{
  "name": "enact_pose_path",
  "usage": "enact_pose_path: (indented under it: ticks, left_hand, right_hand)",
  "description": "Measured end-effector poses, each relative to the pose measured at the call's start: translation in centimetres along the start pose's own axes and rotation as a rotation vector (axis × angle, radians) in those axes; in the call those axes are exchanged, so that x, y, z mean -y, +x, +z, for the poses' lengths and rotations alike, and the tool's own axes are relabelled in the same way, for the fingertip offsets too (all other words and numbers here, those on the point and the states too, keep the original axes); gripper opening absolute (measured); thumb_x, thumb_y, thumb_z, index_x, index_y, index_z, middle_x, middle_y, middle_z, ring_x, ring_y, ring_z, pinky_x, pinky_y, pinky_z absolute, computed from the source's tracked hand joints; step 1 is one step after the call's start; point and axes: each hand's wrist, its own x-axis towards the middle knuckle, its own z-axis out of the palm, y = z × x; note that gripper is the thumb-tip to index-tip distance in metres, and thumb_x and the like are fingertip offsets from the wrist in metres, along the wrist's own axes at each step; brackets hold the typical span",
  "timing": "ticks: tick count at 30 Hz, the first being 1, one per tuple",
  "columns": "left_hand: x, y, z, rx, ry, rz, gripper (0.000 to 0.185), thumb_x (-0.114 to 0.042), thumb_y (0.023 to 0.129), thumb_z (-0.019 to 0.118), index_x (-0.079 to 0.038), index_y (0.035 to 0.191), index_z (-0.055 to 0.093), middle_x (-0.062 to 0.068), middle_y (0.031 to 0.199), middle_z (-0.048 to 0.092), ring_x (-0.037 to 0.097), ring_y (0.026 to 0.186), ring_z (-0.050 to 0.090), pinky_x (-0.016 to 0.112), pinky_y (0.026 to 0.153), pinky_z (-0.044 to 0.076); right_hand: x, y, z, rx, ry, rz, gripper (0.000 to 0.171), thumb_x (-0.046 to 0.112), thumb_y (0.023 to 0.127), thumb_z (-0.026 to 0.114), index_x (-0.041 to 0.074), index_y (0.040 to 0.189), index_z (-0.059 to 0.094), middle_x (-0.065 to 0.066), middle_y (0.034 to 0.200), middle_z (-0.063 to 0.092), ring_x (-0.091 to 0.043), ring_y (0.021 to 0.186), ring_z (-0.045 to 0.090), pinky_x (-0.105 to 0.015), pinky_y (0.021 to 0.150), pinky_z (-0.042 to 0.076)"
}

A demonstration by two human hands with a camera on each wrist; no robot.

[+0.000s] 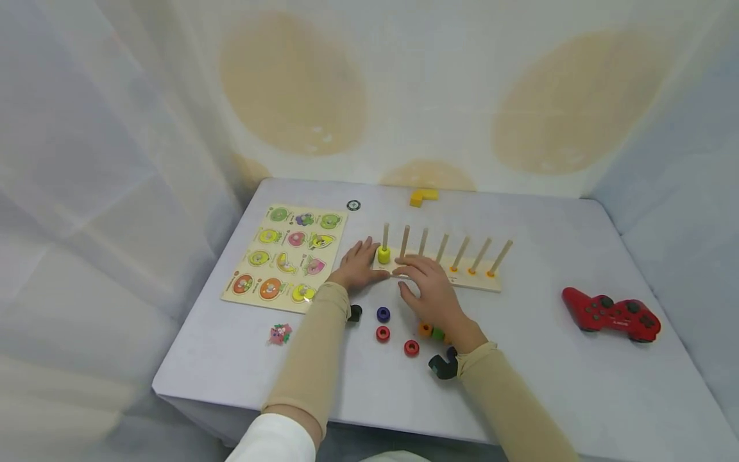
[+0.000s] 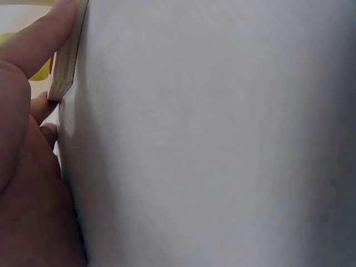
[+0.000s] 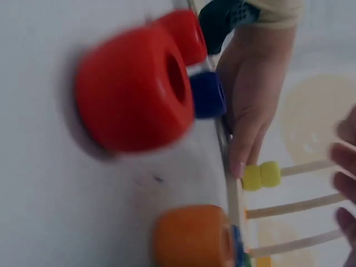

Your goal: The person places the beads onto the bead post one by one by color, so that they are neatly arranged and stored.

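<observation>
Pegboard [image 1: 462, 277] runs left to right just ahead of me, 7 pegs upright; my left hand [image 1: 359, 264] presses flat-fingered on its left end beside the yellow bead [image 1: 383, 255], my right hand [image 1: 430, 289] rests open at its front edge, nearer the middle.

Red gamepad [image 1: 612, 314]; fruit puzzle board [image 1: 285, 256]; yellow block [image 1: 423, 196]
</observation>
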Motion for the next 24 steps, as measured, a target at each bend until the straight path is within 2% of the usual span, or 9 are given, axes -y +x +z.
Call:
enact_pose_path:
  ticks: [3, 7, 10, 14, 16, 18, 21, 24]
  left_hand:
    - [0.0, 0.0, -0.1, 0.002, 0.011, 0.011, 0.09, -0.055, 0.094, 0.065, -0.021, 0.164, 0.021, 0.005, 0.174, 0.002, 0.029, 0.162, -0.002, 0.051, 0.132, 0.002]
    - [0.0, -0.1, -0.2, 0.004, 0.021, 0.013, 0.091, -0.057, 0.094, 0.065, -0.02, 0.164, 0.021, 0.005, 0.174, 0.003, 0.029, 0.162, -0.002, 0.05, 0.132, 0.003]
    - [-0.1, -0.2, -0.5, 0.003, 0.006, 0.012, 0.091, -0.056, 0.094, 0.065, -0.02, 0.164, 0.021, 0.004, 0.174, 0.002, 0.028, 0.162, -0.003, 0.049, 0.132, 0.002]
    - [-0.2, 0.0, -0.7, 0.01, -0.007, 0.006, 0.09, -0.055, 0.095, 0.064, -0.021, 0.164, 0.019, 0.003, 0.175, 0.0, 0.027, 0.162, -0.005, 0.049, 0.132, 0.001]
    - [-0.3, 0.0, -0.8, 0.015, -0.01, 0.005, 0.09, -0.054, 0.095, 0.064, -0.021, 0.165, 0.018, 0.003, 0.175, -0.001, 0.027, 0.162, -0.006, 0.048, 0.132, 0.0]
    - [-0.3, 0.0, -0.8, 0.017, -0.007, 0.003, 0.09, -0.054, 0.095, 0.064, -0.021, 0.165, 0.018, 0.002, 0.175, -0.001, 0.027, 0.162, -0.006, 0.048, 0.132, 0.001]
    - [-0.2, -0.2, -0.7, 0.007, -0.008, 0.007, 0.09, -0.054, 0.094, 0.065, -0.021, 0.164, 0.02, 0.003, 0.175, 0.001, 0.027, 0.162, -0.004, 0.049, 0.132, 0.002]
    - [-0.3, -0.5, -0.6, 0.007, -0.017, 0.014, 0.09, -0.054, 0.094, 0.066, -0.02, 0.164, 0.021, 0.004, 0.175, 0.002, 0.028, 0.162, -0.003, 0.05, 0.132, 0.002]
  right_hand:
    - [0.5, -1.2, 0.6, 0.174, 0.075, 0.09, 0.021, 0.016, 0.092, 0.074, 0.014, 0.112, 0.072, -0.003, 0.128, 0.07, -0.025, 0.125, 0.061, -0.05, 0.11, 0.048]
    - [0.6, -2.6, 1.4, 0.367, 0.054, 0.174, 0.023, 0.025, 0.093, 0.073, 0.018, 0.116, 0.072, 0.0, 0.128, 0.07, -0.024, 0.127, 0.061, -0.05, 0.111, 0.048]
    - [0.6, -3.2, 1.6, 0.375, 0.046, 0.185, 0.026, 0.025, 0.092, 0.074, 0.018, 0.117, 0.072, -0.001, 0.127, 0.071, -0.025, 0.126, 0.062, -0.05, 0.11, 0.048]
    - [1.1, -3.6, 1.5, 0.286, 0.033, 0.171, 0.022, 0.024, 0.09, 0.076, 0.018, 0.11, 0.073, 0.0, 0.121, 0.073, -0.024, 0.121, 0.063, -0.05, 0.108, 0.048]
    - [1.9, -3.9, 1.4, 0.264, -0.007, 0.166, 0.019, 0.031, 0.088, 0.078, 0.019, 0.102, 0.073, 0.001, 0.117, 0.073, -0.023, 0.118, 0.064, -0.051, 0.109, 0.047]
    - [2.9, -4.3, 1.4, 0.277, -0.065, 0.162, 0.025, 0.044, 0.087, 0.078, 0.021, 0.096, 0.072, 0.003, 0.114, 0.073, -0.022, 0.116, 0.063, -0.052, 0.111, 0.044]
    - [4.3, -4.9, 1.9, 0.346, -0.17, 0.178, 0.041, 0.061, 0.083, 0.075, 0.022, 0.095, 0.071, 0.003, 0.116, 0.07, -0.02, 0.118, 0.061, -0.051, 0.115, 0.041]
    - [5.2, -5.3, 2.6, 0.391, -0.252, 0.214, 0.044, 0.062, 0.084, 0.073, 0.021, 0.1, 0.071, 0.003, 0.119, 0.068, -0.019, 0.12, 0.059, -0.048, 0.117, 0.039]
